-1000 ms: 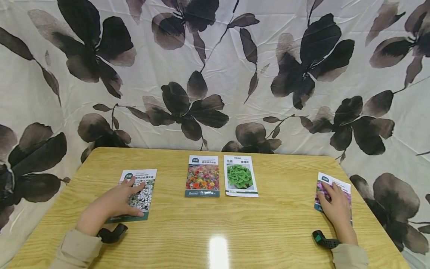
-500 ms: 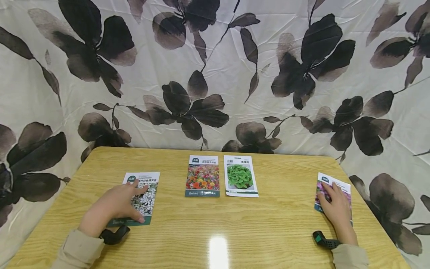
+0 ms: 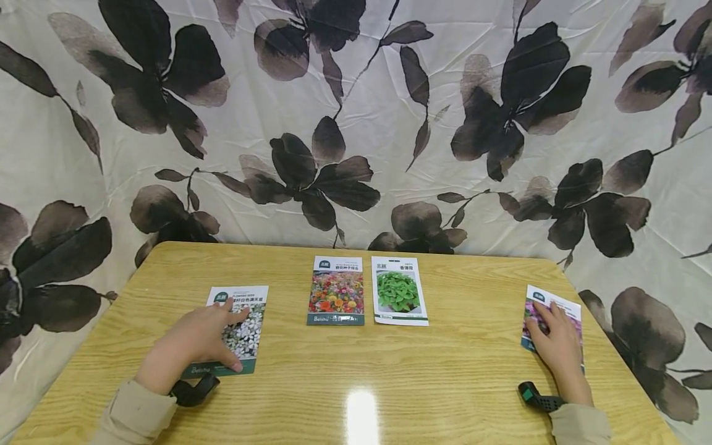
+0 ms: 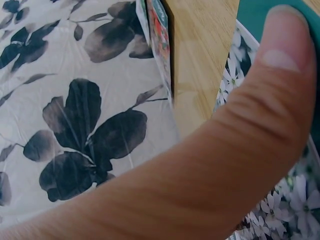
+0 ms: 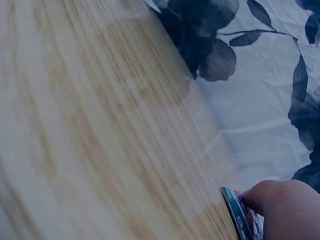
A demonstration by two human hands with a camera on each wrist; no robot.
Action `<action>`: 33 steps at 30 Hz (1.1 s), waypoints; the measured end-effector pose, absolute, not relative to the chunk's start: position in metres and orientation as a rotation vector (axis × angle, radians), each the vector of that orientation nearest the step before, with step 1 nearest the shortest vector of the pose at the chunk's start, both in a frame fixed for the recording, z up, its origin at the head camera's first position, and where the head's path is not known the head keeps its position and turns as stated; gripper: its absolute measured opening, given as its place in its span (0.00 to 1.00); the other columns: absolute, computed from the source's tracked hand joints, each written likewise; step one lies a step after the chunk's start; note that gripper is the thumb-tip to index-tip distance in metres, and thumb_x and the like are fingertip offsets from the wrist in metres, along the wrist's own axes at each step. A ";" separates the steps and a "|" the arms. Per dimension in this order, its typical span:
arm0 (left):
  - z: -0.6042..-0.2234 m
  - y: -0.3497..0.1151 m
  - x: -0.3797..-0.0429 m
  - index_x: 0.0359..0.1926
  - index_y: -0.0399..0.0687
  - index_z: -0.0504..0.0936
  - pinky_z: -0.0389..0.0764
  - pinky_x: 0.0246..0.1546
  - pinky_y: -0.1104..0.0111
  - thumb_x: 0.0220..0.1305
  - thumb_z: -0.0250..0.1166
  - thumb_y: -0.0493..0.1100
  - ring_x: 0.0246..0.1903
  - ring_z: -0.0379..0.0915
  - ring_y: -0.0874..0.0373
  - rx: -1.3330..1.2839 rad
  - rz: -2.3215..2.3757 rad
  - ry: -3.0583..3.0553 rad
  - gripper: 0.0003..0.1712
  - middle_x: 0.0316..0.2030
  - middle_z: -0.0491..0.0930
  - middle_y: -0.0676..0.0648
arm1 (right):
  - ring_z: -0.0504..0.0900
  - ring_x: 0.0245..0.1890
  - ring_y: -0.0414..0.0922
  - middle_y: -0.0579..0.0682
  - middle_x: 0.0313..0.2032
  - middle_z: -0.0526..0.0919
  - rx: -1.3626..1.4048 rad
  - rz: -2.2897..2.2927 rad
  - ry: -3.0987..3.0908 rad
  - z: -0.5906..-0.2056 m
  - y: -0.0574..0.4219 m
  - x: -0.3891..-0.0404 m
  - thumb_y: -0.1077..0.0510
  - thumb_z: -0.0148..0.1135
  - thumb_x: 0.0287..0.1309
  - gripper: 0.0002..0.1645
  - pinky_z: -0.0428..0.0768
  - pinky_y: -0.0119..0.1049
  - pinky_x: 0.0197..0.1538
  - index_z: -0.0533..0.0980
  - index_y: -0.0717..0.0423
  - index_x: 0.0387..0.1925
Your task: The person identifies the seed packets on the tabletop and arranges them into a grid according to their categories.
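On the left of the table, my left hand [image 3: 191, 339] lies spread over a seed packet [image 3: 246, 334] printed with white flowers. Its thumb [image 4: 287, 40] presses on the packet's green bottom band in the left wrist view. Far right, my right hand [image 3: 555, 349] rests on a purple-flowered seed packet [image 3: 532, 324] and covers most of its picture. Fingers of that hand point away from me along the packet. In the right wrist view only part of the hand and the packet's green edge [image 5: 234, 212] show.
At the back middle lie two more seed packets side by side: one with mixed colourful flowers [image 3: 336, 293], one with green leaves [image 3: 397, 292]. The wooden table [image 3: 445, 377] ends at a floral cloth [image 3: 356, 93] behind and beside it.
My left hand and the white-flower packet under it have slid a little to the right and toward me. The right hand and the other packets stay where they were.
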State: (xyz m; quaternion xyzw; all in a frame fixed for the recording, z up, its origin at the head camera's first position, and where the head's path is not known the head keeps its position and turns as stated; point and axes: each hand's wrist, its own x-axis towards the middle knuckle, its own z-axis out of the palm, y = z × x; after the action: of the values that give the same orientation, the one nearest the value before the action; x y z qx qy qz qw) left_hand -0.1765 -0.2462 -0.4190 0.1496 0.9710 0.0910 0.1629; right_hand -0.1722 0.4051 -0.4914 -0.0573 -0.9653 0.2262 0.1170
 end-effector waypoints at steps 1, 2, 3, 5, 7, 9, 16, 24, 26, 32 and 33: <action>-0.419 -0.246 -0.176 0.69 0.46 0.72 0.67 0.55 0.34 0.30 0.80 0.68 0.64 0.58 0.24 0.424 0.257 2.770 0.63 0.67 0.58 0.21 | 0.51 0.69 0.75 0.76 0.70 0.55 -0.169 0.663 -2.827 -0.491 0.405 -0.172 0.49 0.51 0.71 0.33 0.51 0.76 0.62 0.65 0.65 0.68; -0.418 -0.245 -0.176 0.69 0.46 0.72 0.67 0.55 0.34 0.30 0.80 0.68 0.64 0.58 0.24 0.424 0.254 2.770 0.63 0.67 0.58 0.22 | 0.51 0.69 0.75 0.76 0.70 0.54 -0.172 0.664 -2.829 -0.491 0.405 -0.172 0.49 0.51 0.71 0.33 0.51 0.76 0.62 0.65 0.65 0.68; -0.418 -0.245 -0.176 0.69 0.46 0.72 0.67 0.55 0.34 0.30 0.80 0.68 0.64 0.59 0.24 0.424 0.251 2.770 0.63 0.67 0.58 0.22 | 0.51 0.69 0.75 0.76 0.70 0.54 -0.177 0.665 -2.831 -0.491 0.405 -0.172 0.49 0.51 0.71 0.33 0.51 0.76 0.62 0.65 0.65 0.69; -0.417 -0.244 -0.176 0.69 0.46 0.72 0.67 0.55 0.34 0.30 0.80 0.68 0.64 0.59 0.24 0.424 0.242 2.771 0.63 0.67 0.59 0.22 | 0.51 0.69 0.75 0.75 0.70 0.54 -0.182 0.667 -2.833 -0.490 0.405 -0.172 0.49 0.51 0.71 0.33 0.51 0.76 0.62 0.65 0.65 0.69; -0.418 -0.244 -0.176 0.69 0.46 0.72 0.67 0.55 0.33 0.30 0.80 0.69 0.64 0.59 0.24 0.427 0.238 2.774 0.63 0.67 0.59 0.21 | 0.51 0.69 0.75 0.75 0.70 0.54 -0.187 0.668 -2.834 -0.490 0.404 -0.171 0.49 0.51 0.71 0.33 0.51 0.76 0.62 0.65 0.65 0.69; -0.418 -0.244 -0.176 0.69 0.46 0.72 0.67 0.55 0.33 0.29 0.79 0.69 0.64 0.59 0.24 0.432 0.233 2.775 0.64 0.67 0.59 0.21 | 0.51 0.69 0.75 0.75 0.70 0.54 -0.189 0.669 -2.837 -0.489 0.404 -0.171 0.48 0.50 0.72 0.33 0.51 0.76 0.62 0.65 0.65 0.69; -0.418 -0.243 -0.175 0.69 0.46 0.72 0.67 0.55 0.33 0.29 0.79 0.70 0.65 0.58 0.24 0.434 0.244 2.756 0.64 0.67 0.59 0.22 | 0.51 0.69 0.75 0.75 0.70 0.54 -0.174 0.672 -2.831 -0.489 0.404 -0.170 0.48 0.51 0.71 0.33 0.51 0.76 0.62 0.65 0.65 0.69; -0.416 -0.237 -0.171 0.69 0.47 0.72 0.71 0.52 0.35 0.28 0.77 0.73 0.63 0.60 0.24 0.483 0.211 2.757 0.65 0.67 0.60 0.22 | 0.51 0.69 0.74 0.75 0.70 0.54 -0.169 0.672 -2.825 -0.490 0.404 -0.169 0.48 0.50 0.71 0.33 0.51 0.75 0.62 0.65 0.64 0.69; -0.417 -0.237 -0.170 0.69 0.47 0.73 0.72 0.51 0.35 0.28 0.76 0.74 0.63 0.61 0.25 0.501 0.197 2.766 0.65 0.67 0.60 0.22 | 0.51 0.69 0.74 0.75 0.70 0.54 -0.164 0.678 -2.820 -0.490 0.404 -0.169 0.48 0.50 0.71 0.33 0.50 0.75 0.62 0.65 0.64 0.69; -0.420 -0.237 -0.167 0.70 0.49 0.72 0.72 0.50 0.35 0.29 0.75 0.74 0.64 0.60 0.25 0.511 0.180 2.767 0.65 0.67 0.60 0.24 | 0.52 0.69 0.74 0.76 0.69 0.56 -0.151 0.664 -2.812 -0.491 0.404 -0.170 0.48 0.50 0.71 0.33 0.51 0.74 0.63 0.66 0.64 0.68; -0.420 -0.236 -0.166 0.70 0.49 0.72 0.72 0.50 0.35 0.29 0.75 0.74 0.64 0.60 0.25 0.509 0.183 2.764 0.65 0.68 0.60 0.24 | 0.53 0.69 0.74 0.76 0.69 0.56 -0.149 0.663 -2.813 -0.491 0.404 -0.170 0.48 0.51 0.71 0.33 0.51 0.74 0.63 0.66 0.65 0.68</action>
State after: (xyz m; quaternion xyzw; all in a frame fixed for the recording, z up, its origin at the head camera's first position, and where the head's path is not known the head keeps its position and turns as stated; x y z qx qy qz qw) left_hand -0.1662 -0.2360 -0.4198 0.1784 0.9684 0.0640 0.1619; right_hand -0.1698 0.4038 -0.4915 -0.0510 -0.9646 0.2273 0.1238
